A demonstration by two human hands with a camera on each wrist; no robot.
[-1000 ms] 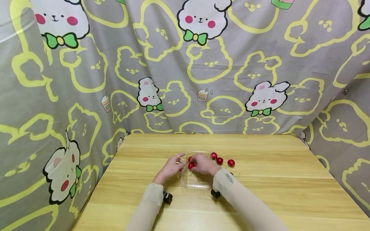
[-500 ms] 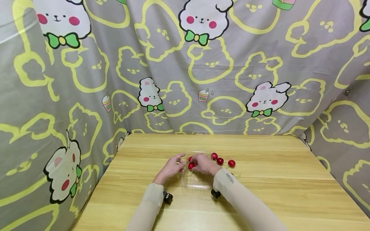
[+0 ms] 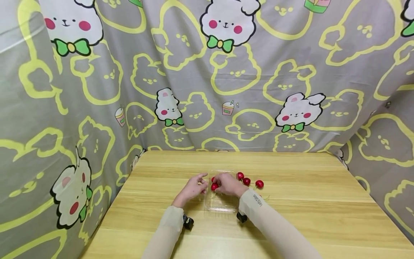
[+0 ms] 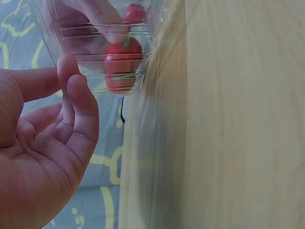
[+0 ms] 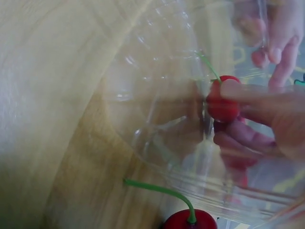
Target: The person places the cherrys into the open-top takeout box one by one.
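A clear plastic box (image 3: 223, 207) sits on the table between the two hands. My right hand (image 3: 229, 184) reaches into it and pinches a red cherry (image 5: 223, 106) with a green stem between thumb and fingers. Another cherry (image 4: 135, 13) shows inside the box through its wall, partly hidden by the right hand in the head view. My left hand (image 3: 194, 187) is at the box's left side, fingers loosely bent with nothing in them. In the left wrist view its fingertips (image 4: 81, 88) are right at the clear wall.
Just right of the box lie several loose cherries, among them one cherry (image 3: 259, 184) farther out and one (image 5: 190, 220) near the right wrist. Wood-grain table (image 3: 307, 216) spreads around. A patterned grey curtain (image 3: 194, 140) hangs along the back and sides.
Both hands and the cherries stay where they were. Only the head view has shifted very slightly.
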